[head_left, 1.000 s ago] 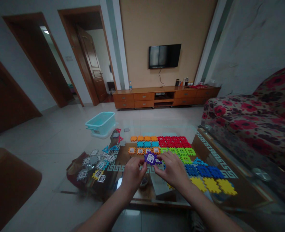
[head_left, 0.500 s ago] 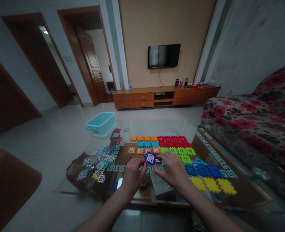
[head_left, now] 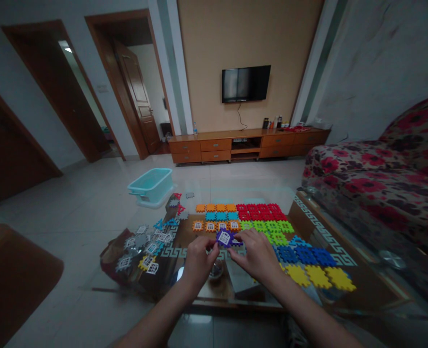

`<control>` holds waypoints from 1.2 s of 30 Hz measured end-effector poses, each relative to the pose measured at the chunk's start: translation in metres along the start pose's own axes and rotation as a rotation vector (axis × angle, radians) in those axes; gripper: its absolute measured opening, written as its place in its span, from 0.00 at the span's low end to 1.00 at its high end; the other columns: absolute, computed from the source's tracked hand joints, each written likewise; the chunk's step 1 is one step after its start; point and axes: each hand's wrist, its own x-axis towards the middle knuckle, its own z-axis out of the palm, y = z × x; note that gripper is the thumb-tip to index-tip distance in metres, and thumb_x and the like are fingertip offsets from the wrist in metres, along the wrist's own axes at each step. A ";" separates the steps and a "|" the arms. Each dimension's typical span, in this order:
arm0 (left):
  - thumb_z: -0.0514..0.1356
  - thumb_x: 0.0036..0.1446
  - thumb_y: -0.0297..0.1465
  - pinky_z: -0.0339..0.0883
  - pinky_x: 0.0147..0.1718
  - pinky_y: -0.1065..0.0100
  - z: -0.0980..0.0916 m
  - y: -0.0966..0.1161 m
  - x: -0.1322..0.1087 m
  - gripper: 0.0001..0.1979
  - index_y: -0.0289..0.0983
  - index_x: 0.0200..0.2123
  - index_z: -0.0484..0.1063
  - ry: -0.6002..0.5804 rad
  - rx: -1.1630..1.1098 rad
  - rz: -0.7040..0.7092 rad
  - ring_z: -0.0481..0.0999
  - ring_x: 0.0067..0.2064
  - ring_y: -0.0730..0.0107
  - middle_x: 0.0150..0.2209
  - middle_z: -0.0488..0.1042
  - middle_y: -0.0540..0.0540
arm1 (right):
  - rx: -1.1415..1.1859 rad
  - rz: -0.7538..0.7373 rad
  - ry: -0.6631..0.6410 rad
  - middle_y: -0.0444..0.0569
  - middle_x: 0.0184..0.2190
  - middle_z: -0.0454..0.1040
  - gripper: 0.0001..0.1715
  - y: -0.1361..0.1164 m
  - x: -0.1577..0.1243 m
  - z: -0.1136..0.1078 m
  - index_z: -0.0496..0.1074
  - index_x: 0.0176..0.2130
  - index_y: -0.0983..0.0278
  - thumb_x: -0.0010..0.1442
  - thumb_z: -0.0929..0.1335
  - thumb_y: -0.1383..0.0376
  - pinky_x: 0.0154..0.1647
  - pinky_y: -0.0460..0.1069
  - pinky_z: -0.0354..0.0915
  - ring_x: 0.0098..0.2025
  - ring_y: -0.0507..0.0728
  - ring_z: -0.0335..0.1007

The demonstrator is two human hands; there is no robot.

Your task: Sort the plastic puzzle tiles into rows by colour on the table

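Note:
Between my hands, above the glass table, is a purple notched building tile (head_left: 224, 238) with a white window insert. My left hand (head_left: 201, 256) pinches its left edge with thumb and fingers. On the opposite side, my right hand (head_left: 255, 253) grips the right edge. Another purple piece shows partly behind it. Beyond the held tile lies a row of orange tiles (head_left: 210, 226) with white windows. Green tiles (head_left: 272, 227) sit to the right of that row. Blue tiles (head_left: 304, 255) and yellow tiles (head_left: 319, 276) lie right of my right hand.
At the left end of the glass table (head_left: 199, 295) is a loose pile of grey, blue and yellow pieces (head_left: 149, 246). Red tiles (head_left: 261, 211) lie at the back. A light-blue plastic tub (head_left: 151, 187) stands on the floor behind, with a flowered sofa (head_left: 373, 179) at the right.
The purple tile and both hands have shifted very slightly left. Both hands keep their hold on it; the laid-out tiles look the same.

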 end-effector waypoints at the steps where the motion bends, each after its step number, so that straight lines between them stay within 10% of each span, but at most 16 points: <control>1: 0.59 0.57 0.28 0.65 0.32 0.69 0.000 -0.001 0.000 0.06 0.36 0.30 0.76 0.000 -0.008 -0.012 0.75 0.31 0.68 0.29 0.77 0.46 | -0.004 0.002 -0.006 0.51 0.38 0.77 0.14 0.000 0.000 0.000 0.74 0.41 0.62 0.55 0.72 0.59 0.45 0.55 0.62 0.43 0.62 0.71; 20: 0.56 0.56 0.33 0.61 0.31 0.69 0.012 -0.076 0.001 0.12 0.35 0.26 0.76 0.016 0.074 -0.320 0.75 0.29 0.67 0.26 0.77 0.45 | -0.054 0.024 -0.017 0.51 0.40 0.78 0.16 0.007 -0.001 0.000 0.75 0.43 0.62 0.58 0.70 0.56 0.45 0.56 0.63 0.44 0.62 0.73; 36: 0.55 0.57 0.32 0.58 0.31 0.69 0.046 -0.083 -0.012 0.12 0.35 0.27 0.74 -0.005 0.111 -0.275 0.72 0.29 0.67 0.25 0.74 0.46 | -0.060 0.026 -0.041 0.52 0.39 0.78 0.14 0.008 -0.002 -0.002 0.76 0.41 0.62 0.59 0.69 0.56 0.45 0.55 0.64 0.43 0.61 0.73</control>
